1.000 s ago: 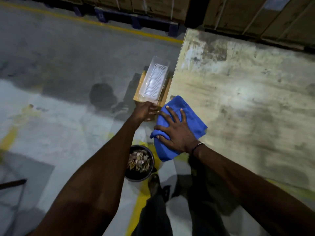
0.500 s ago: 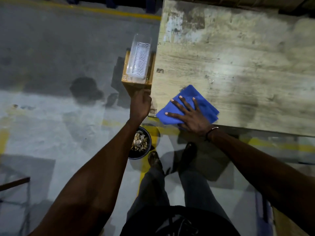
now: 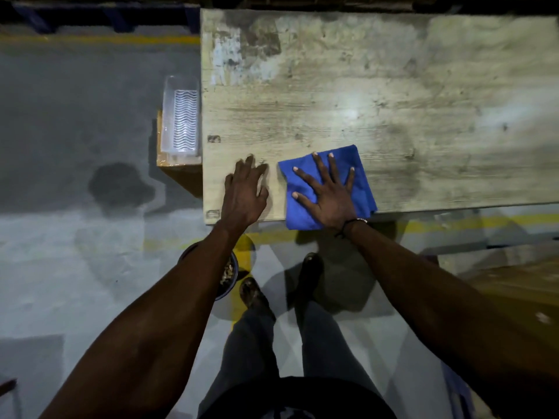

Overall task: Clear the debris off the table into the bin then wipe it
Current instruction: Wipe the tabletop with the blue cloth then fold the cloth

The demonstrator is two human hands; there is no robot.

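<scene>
A worn wooden table (image 3: 378, 101) fills the upper right. A folded blue cloth (image 3: 361, 176) lies at its near edge, one corner hanging over. My right hand (image 3: 328, 192) presses flat on the cloth with fingers spread. My left hand (image 3: 245, 192) rests flat on the bare tabletop just left of the cloth, slightly blurred, holding nothing. A dark round bin (image 3: 228, 275) with light debris inside stands on the floor below the table's near left corner, mostly hidden by my left forearm.
A clear plastic tray (image 3: 181, 116) sits on a cardboard box (image 3: 178, 172) against the table's left side. Grey concrete floor with yellow lines (image 3: 99, 40) lies to the left. My feet (image 3: 254, 293) stand next to the bin.
My left hand left the table's left edge by the box and now lies on the tabletop. My right hand slid the cloth to the right along the near edge.
</scene>
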